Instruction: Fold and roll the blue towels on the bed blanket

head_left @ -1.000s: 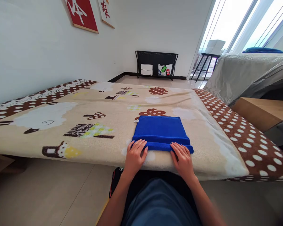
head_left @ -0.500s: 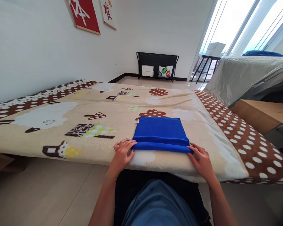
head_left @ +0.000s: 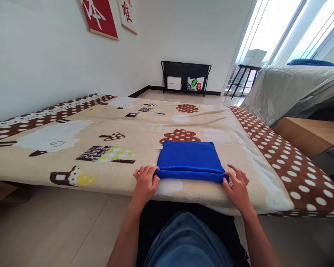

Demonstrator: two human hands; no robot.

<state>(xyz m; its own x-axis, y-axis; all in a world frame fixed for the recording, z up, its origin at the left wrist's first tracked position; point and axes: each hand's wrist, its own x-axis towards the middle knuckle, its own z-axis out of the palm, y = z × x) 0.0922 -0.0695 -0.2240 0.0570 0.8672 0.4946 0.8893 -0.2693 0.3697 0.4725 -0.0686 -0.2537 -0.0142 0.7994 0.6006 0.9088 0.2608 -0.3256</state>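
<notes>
A blue towel [head_left: 187,154] lies on the patterned blanket [head_left: 144,141], its near edge rolled or folded into a narrow band. My left hand [head_left: 145,181] pinches the left end of that band between thumb and fingers. At the right end, my right hand [head_left: 237,184] grips the band between thumb and index finger, with its other fingers raised and bent. A small white tag [head_left: 159,147] sticks out at the towel's upper left side. The far part of the towel lies flat.
The bed's near edge runs just in front of my body. A cardboard box [head_left: 308,135] and a plastic-covered piece of furniture [head_left: 289,87] stand to the right. By the far wall is a black rack [head_left: 186,69] holding white boxes; a black stool [head_left: 246,76] stands near the window.
The towel has shifted slightly toward me, and the near band looks more tightly rolled. My right hand has closed into a pinch with its fingers lifted.
</notes>
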